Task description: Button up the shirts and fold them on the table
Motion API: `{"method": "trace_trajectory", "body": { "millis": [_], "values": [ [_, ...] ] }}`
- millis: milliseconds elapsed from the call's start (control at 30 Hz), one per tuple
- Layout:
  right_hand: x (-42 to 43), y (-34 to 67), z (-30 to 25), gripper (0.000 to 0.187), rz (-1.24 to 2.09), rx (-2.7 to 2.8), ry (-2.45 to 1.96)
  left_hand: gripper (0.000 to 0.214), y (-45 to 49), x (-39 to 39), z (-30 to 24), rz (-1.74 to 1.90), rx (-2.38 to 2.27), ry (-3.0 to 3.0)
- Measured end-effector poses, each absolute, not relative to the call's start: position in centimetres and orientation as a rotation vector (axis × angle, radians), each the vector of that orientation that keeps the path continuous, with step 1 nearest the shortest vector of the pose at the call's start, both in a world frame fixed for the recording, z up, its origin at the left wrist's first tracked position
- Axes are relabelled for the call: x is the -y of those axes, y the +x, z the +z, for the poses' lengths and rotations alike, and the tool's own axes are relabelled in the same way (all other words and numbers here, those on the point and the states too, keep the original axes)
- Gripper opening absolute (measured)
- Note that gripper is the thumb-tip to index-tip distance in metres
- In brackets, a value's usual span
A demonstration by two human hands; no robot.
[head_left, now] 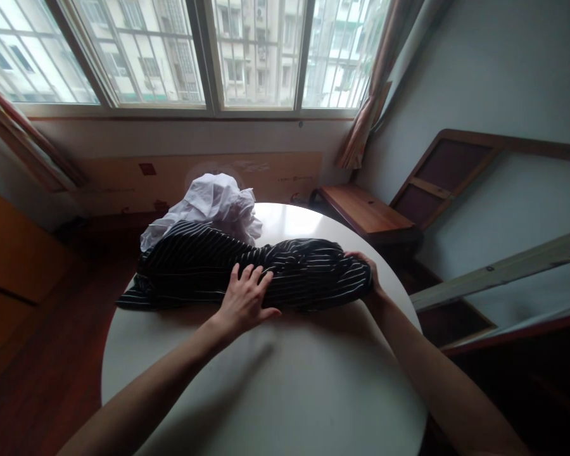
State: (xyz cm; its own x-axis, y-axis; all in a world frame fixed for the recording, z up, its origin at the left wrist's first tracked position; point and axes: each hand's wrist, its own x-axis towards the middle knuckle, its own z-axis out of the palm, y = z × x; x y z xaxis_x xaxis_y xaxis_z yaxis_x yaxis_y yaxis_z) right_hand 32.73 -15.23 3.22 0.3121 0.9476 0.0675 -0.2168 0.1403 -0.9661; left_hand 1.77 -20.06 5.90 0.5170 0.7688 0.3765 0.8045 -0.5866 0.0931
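A black garment with thin white stripes (304, 272) lies in a long, bunched heap across the round white table (285, 380). My left hand (247, 294) rests on the front of its middle, fingers spread and thumb stretched to the right. At the right end, my right hand (371, 275) is wrapped round the edge of the cloth, its fingertips on top; part of that hand is hidden by the fabric. A crumpled white cloth (213, 199) sits behind the garment's left half, touching it. I cannot tell what kind of garment the striped one is.
Beyond the table are a wide barred window (256, 57) and a curtain (361, 133). A wooden bench-like surface (365, 209) stands at the back right, near a brown framed panel (444, 171) against the wall. An orange-brown cabinet (14, 272) is at the left.
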Motion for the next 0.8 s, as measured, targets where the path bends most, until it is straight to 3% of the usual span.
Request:
{"method": "trace_trajectory", "body": {
  "millis": [167, 400, 600, 733, 800],
  "values": [
    [14.0, 35.8, 3.2, 0.022, 0.952, 0.798, -1.115, 0.016, 0.8, 19.8, 3.3, -0.313, 1.586, -2.829],
    [13.9, 35.2, 2.5, 0.058, 0.96, 1.114, -1.234, 0.02, 5.5, 25.1, 3.9, -0.827, 1.494, -3.564],
    [15.3, 33.3, 2.4, 0.052, 0.645, 1.629, -1.596, 0.037, 6.7, 27.4, 7.1, -0.103, 0.56, -4.318],
    [16.8, 34.0, 2.7, 0.034, 0.634, 1.871, -1.6, 0.038, 3.8, 22.8, 7.7, -0.663, 1.212, -3.539],
    [17.0, 34.9, 2.8, 0.03, 0.673, 1.766, -1.584, 0.055, 1.9, 20.1, 6.6, -0.696, 1.474, -3.045]
  ]
}}
